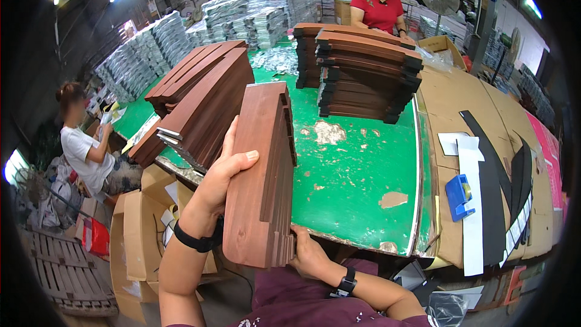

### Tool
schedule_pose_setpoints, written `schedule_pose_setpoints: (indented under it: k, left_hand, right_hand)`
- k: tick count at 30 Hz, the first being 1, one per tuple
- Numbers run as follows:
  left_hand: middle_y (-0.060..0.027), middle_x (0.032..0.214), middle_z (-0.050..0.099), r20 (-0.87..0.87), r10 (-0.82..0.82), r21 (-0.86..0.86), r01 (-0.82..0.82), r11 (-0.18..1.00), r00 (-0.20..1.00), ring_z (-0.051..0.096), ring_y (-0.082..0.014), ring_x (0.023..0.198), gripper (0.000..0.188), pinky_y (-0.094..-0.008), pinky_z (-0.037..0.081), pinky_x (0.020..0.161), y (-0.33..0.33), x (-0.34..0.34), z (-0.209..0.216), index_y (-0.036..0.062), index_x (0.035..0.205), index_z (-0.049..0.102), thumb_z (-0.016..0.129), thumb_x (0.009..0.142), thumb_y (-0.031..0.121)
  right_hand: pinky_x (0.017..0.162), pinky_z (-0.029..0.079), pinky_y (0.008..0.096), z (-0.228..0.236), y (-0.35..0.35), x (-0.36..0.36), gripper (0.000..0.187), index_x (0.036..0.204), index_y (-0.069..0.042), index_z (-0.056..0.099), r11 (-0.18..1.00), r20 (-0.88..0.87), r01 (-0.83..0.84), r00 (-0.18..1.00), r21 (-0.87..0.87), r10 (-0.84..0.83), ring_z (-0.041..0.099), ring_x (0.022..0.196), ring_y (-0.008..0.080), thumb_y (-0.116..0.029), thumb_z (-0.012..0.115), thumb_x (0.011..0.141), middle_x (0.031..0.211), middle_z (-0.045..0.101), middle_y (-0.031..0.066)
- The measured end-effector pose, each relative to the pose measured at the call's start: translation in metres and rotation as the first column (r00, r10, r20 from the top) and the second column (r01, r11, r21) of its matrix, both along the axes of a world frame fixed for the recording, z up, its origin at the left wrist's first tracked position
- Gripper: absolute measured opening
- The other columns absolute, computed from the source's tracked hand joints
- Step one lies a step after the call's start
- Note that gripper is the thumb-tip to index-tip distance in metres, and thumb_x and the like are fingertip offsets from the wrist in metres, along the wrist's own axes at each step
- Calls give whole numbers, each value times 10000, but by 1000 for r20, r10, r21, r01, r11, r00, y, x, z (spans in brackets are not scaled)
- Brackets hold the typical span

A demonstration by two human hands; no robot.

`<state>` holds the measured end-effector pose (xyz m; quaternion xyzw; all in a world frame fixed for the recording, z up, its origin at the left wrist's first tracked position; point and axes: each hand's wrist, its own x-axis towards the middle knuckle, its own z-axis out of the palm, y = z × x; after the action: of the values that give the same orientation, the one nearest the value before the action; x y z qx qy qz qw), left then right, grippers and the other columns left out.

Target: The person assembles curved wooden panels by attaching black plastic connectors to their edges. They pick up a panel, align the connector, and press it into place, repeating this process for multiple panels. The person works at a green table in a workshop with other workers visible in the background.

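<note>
A thick stack of reddish-brown wood-grain boards (257,157) is between my hands at the near edge of the green table, tilted on its side. My left hand (219,175) grips its left side, the thumb lying over the top board and the fingers partly hidden. At the near end my right hand (310,258) holds the lower right corner of the stack; its fingertips are hidden behind the boards. More brown boards (212,94) lie fanned at the left of the table. Farther back stands a tall pile of brown boards with black ends (366,79).
The green table top (351,188) has worn patches. To the right, cardboard (448,109) bears a blue tape dispenser (458,198) and black strips (493,206). An open carton (142,236) stands at lower left. One person (378,9) is across the table, another (88,145) at left.
</note>
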<state>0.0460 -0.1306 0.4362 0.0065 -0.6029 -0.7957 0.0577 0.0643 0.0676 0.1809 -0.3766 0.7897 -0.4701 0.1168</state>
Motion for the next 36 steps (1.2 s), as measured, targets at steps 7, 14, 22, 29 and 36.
schedule_pose_setpoints:
  k: [7,14,22,29,36]
  left_hand:
    - [-181,1569,391,-10,-58,13,58,998,998,518,-278,1354,944,-434,455,1114,-6,1,-4,141,1672,-28,586,956,164]
    - [-156,1561,401,-40,-72,12,73,997,997,527,-262,1338,844,-415,454,1113,-2,0,1,134,1667,71,560,981,198]
    - [-160,1494,453,-39,-229,179,232,956,973,543,-257,1287,717,-429,481,1073,13,-8,-11,125,1639,185,505,1009,250]
    - [-136,1602,363,-117,-250,343,275,898,961,477,-269,1374,734,-450,412,1141,46,-19,-63,155,1668,123,453,1026,285]
    - [-95,1674,273,-204,-150,418,225,880,967,361,-288,1493,795,-467,341,1213,74,-23,-124,234,1686,57,455,1003,317]
  right_hand:
    - [849,585,376,-24,-5,1,805,1297,42,353,982,67,22,998,-187,-9,647,1038,285,-134,927,760,1267,489,226]
    - [816,572,370,-6,24,1,748,1257,14,408,975,-84,35,995,-219,-55,621,1043,298,-146,935,751,1222,505,211]
    - [831,546,397,35,96,3,716,1248,52,447,990,-128,132,982,-47,-137,607,1023,356,-82,911,719,1206,512,229]
    - [936,525,473,64,177,3,676,1239,60,474,969,-251,213,952,128,-176,580,1101,479,-38,861,693,1203,505,269]
    - [879,553,490,76,215,-4,500,1216,64,503,912,-288,280,938,301,-193,615,1028,487,70,684,750,1169,519,276]
